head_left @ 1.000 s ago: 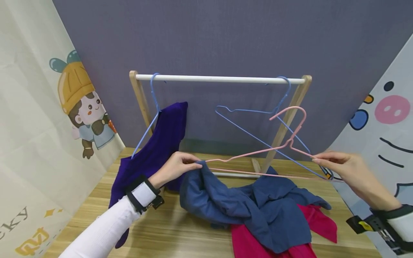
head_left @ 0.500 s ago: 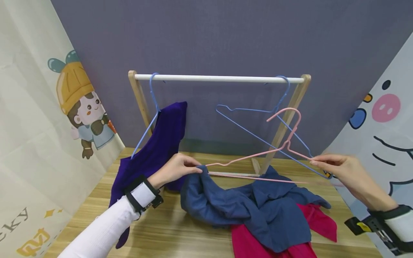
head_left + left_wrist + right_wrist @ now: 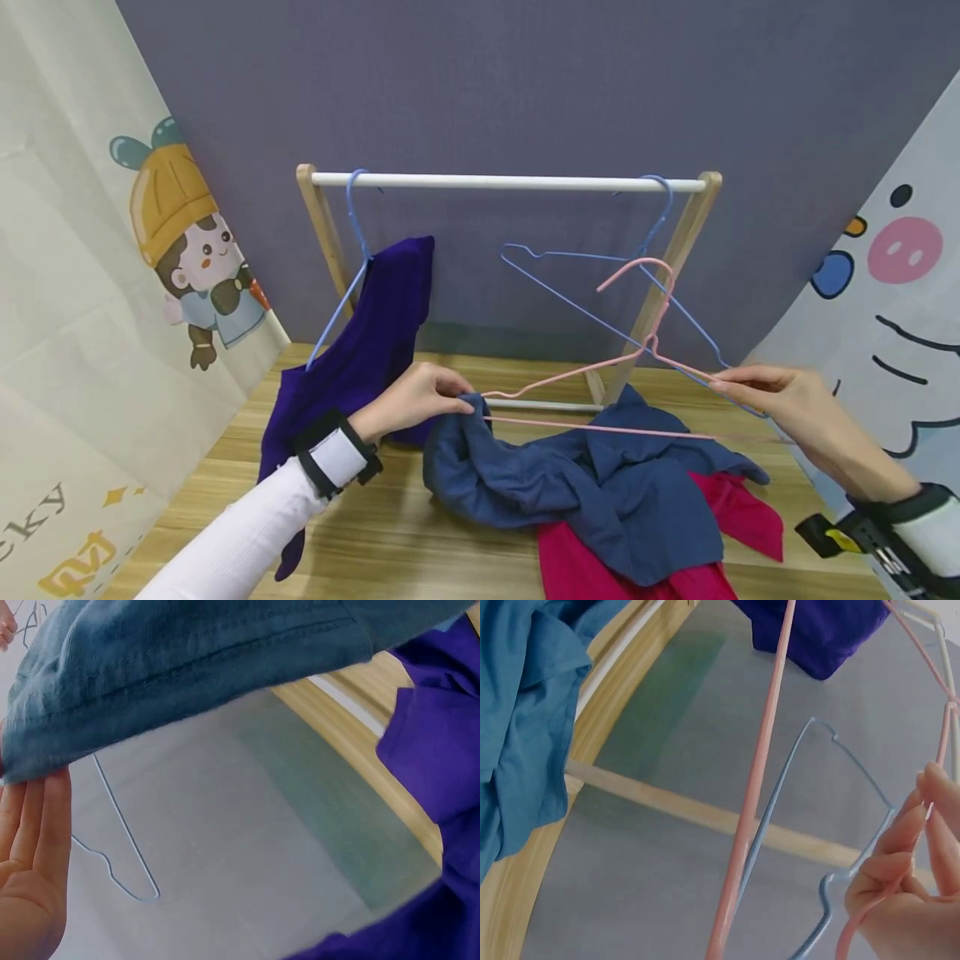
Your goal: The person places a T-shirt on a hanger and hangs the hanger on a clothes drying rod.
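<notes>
My left hand [image 3: 420,402] pinches the edge of a dark blue garment [image 3: 645,500], whose rest lies crumpled on the table. In the left wrist view the garment's hem [image 3: 195,675] stretches across the top, the fingers behind its corner. A pink hanger [image 3: 663,313] is tilted above the cloth, and my right hand [image 3: 798,414] pinches its right arm between thumb and fingers. The hanger's left end disappears at the pinched cloth, so I cannot tell how deep it sits inside. The pink bottom bar [image 3: 751,802] crosses the right wrist view.
Behind stands a rack with a white rail [image 3: 502,182]. A purple garment [image 3: 390,308] hangs from a blue hanger on its left; another blue hanger [image 3: 570,304] hangs bare at right. A red cloth [image 3: 577,562] lies beneath the blue garment on the wooden table [image 3: 360,542].
The pink hanger has shifted left and down together with my right hand. My left hand has sunk slightly with the cloth edge, keeping its pinch.
</notes>
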`<control>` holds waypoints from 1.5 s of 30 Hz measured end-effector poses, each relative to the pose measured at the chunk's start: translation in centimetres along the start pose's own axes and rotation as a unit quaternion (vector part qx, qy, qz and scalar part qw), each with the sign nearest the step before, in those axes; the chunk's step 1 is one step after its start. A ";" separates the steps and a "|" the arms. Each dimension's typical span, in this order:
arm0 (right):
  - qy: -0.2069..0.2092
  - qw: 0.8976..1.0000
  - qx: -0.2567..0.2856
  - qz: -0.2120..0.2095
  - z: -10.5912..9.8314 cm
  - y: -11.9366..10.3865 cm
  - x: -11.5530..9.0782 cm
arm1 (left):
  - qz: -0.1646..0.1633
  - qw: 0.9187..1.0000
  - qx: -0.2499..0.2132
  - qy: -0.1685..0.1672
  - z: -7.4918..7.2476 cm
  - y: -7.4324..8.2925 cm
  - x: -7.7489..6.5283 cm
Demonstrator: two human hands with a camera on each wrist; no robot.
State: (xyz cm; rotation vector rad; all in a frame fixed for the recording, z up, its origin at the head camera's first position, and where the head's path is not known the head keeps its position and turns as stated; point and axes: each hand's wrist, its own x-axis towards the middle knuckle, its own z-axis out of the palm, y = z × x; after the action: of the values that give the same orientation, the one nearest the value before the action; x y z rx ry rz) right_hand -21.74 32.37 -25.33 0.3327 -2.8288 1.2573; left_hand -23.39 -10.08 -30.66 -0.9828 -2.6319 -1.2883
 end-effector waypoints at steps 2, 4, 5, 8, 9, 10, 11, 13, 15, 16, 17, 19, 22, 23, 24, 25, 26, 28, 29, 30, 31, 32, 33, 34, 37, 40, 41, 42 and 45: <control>0.001 1.000 0.002 -0.010 0.7 -0.7 -0.1 | 0.002 1.000 -0.007 0.000 0.3 0.3 0.3; -0.001 1.000 0.007 -0.020 1.5 -1.5 -0.2 | 0.007 1.000 -0.011 0.000 0.6 0.7 0.7; 0.003 1.000 0.009 -0.023 1.9 -1.8 -0.2 | 0.010 1.000 -0.012 0.000 0.8 0.8 1.0; 0.012 1.000 0.013 -0.026 2.7 -2.5 -0.2 | 0.015 1.000 -0.008 0.010 1.2 1.2 1.6; 0.016 0.999 0.014 -0.027 2.9 -2.7 -0.1 | 0.014 1.000 -0.008 0.014 1.3 1.2 1.7; 0.019 0.999 0.015 -0.027 3.0 -2.7 0.0 | 0.011 1.000 -0.008 0.018 1.3 1.3 1.7; 0.023 0.999 0.015 -0.029 3.2 -2.8 0.0 | 0.010 1.000 -0.009 0.021 1.3 1.4 1.8; 0.023 0.999 0.020 -0.033 3.6 -2.9 0.2 | 0.010 1.000 -0.008 0.025 1.4 1.6 2.0; 0.018 0.999 0.025 -0.038 4.1 -3.1 0.4 | 0.014 1.000 -0.005 0.026 1.4 1.9 2.2; 0.015 0.999 0.031 -0.040 4.4 -3.2 0.5 | 0.016 0.999 -0.003 0.028 1.4 2.1 2.4; 0.013 0.998 0.036 -0.043 4.7 -3.4 0.5 | 0.020 0.999 -0.001 0.030 1.4 2.3 2.6; 0.012 0.998 0.045 -0.046 5.2 -3.8 0.7 | 0.027 0.999 0.004 0.037 1.4 2.6 2.9; 0.016 0.996 0.067 -0.053 5.9 -4.3 1.1 | 0.034 0.998 0.007 0.053 1.4 3.1 3.4; 0.021 0.996 0.070 -0.058 6.1 -4.5 1.2 | 0.035 0.998 0.007 0.058 1.3 3.3 3.6; 0.027 0.995 0.072 -0.063 6.2 -4.7 1.4 | 0.036 0.997 0.009 0.063 1.3 3.4 3.8; 0.030 0.995 0.074 -0.066 6.4 -4.8 1.5 | 0.036 0.997 0.009 0.069 1.3 3.6 4.0; 0.032 0.994 0.076 -0.070 6.5 -4.9 1.7 | 0.036 0.997 0.009 0.074 1.2 3.7 4.2; 0.042 0.994 0.071 -0.072 6.7 -5.1 2.0 | 0.035 0.996 0.009 0.084 1.1 4.1 4.6; 0.045 0.994 0.069 -0.071 6.8 -5.2 2.1 | 0.035 0.995 0.009 0.089 1.1 4.2 4.8; 0.047 0.994 0.069 -0.069 6.8 -5.3 2.3 | 0.037 0.995 0.009 0.094 1.1 4.4 5.0; 0.047 0.994 0.070 -0.067 6.9 -5.4 2.4 | 0.037 0.994 0.008 0.098 1.0 4.6 5.3; 0.050 0.994 0.074 -0.068 7.0 -5.5 2.5 | 0.039 0.994 0.008 0.102 1.0 4.8 5.5; 0.053 0.993 0.078 -0.069 7.1 -5.6 2.6 | 0.039 0.994 0.007 0.106 0.9 5.1 5.7; 0.054 0.992 0.085 -0.071 7.2 -5.7 2.7 | 0.040 0.993 0.006 0.110 0.9 5.3 5.9; 0.061 0.990 0.105 -0.078 7.5 -6.0 2.9 | 0.039 0.992 0.002 0.122 0.9 5.8 6.4; 0.064 0.987 0.122 -0.079 7.8 -6.3 3.1 | 0.038 0.990 0.001 0.137 0.9 6.2 6.9; 0.065 0.987 0.126 -0.078 7.9 -6.4 3.2 | 0.037 0.989 0.002 0.141 0.9 6.3 7.0; 0.066 0.986 0.129 -0.077 8.0 -6.5 3.3 | 0.038 0.989 0.002 0.143 0.9 6.4 7.0; 0.068 0.986 0.133 -0.075 8.3 -6.6 3.3 | 0.039 0.989 0.001 0.145 0.9 6.6 7.2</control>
State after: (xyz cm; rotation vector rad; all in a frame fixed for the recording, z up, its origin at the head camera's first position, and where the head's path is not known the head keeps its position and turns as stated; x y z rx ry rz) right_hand -23.15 21.36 -25.67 0.4404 -2.4737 1.5606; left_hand -25.18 -2.75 -24.42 -0.8171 -2.3519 -1.3006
